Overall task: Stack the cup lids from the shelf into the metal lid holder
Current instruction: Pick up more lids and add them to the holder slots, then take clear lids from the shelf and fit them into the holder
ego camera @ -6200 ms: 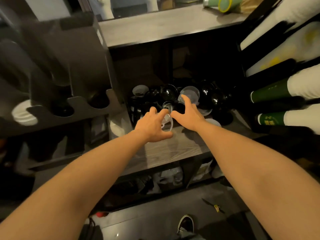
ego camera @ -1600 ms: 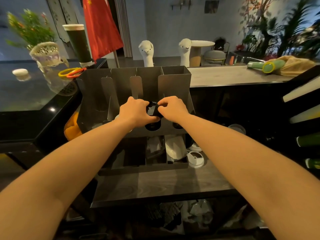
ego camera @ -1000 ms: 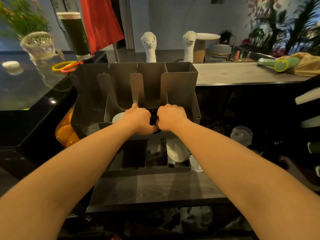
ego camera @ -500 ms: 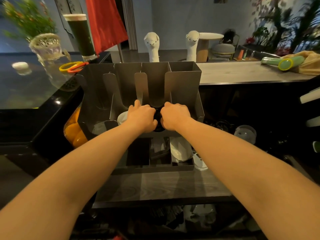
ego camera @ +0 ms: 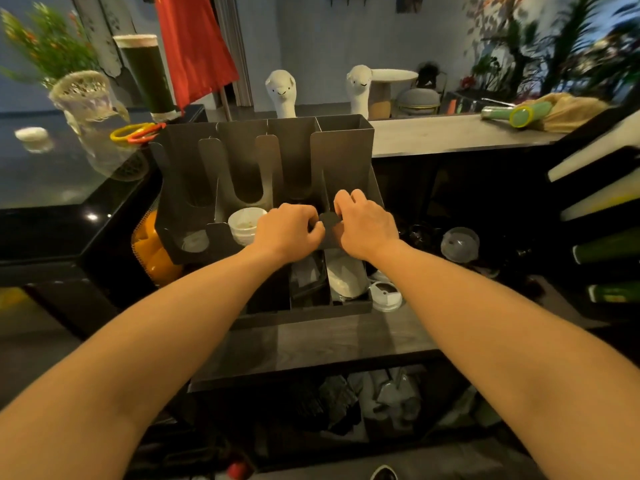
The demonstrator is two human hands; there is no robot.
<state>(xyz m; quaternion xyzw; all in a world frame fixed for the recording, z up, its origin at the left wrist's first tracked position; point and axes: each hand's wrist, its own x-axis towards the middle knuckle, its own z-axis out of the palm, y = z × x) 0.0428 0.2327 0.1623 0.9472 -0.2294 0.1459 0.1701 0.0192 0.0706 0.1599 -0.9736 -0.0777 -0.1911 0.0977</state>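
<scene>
The metal lid holder (ego camera: 343,147) is divided into four upright slots. In the leftmost slot a clear lid (ego camera: 195,241) is seen at the bottom. In the second slot a stack of white lids (ego camera: 246,225) is seated. The third and fourth slots are partly covered by the hands. The left hand (ego camera: 287,232) and right hand (ego camera: 365,225) are held close together, fingers curled at the holder's front edge. A dark rounded shape (ego camera: 327,219) is visible between them; whether anything is gripped cannot be determined. Below the holder a divided tray (ego camera: 304,311) is fitted, with white material in its right section. Just beside it a white cup lid (ego camera: 385,296) is laid on the shelf (ego camera: 329,344), and a clear dome lid (ego camera: 460,244) further right. A glossy dark counter (ego camera: 69,230) is located at left and a grey countertop (ego camera: 450,136) at right. White llama figures (ego camera: 282,93) are placed behind the holder.
</scene>
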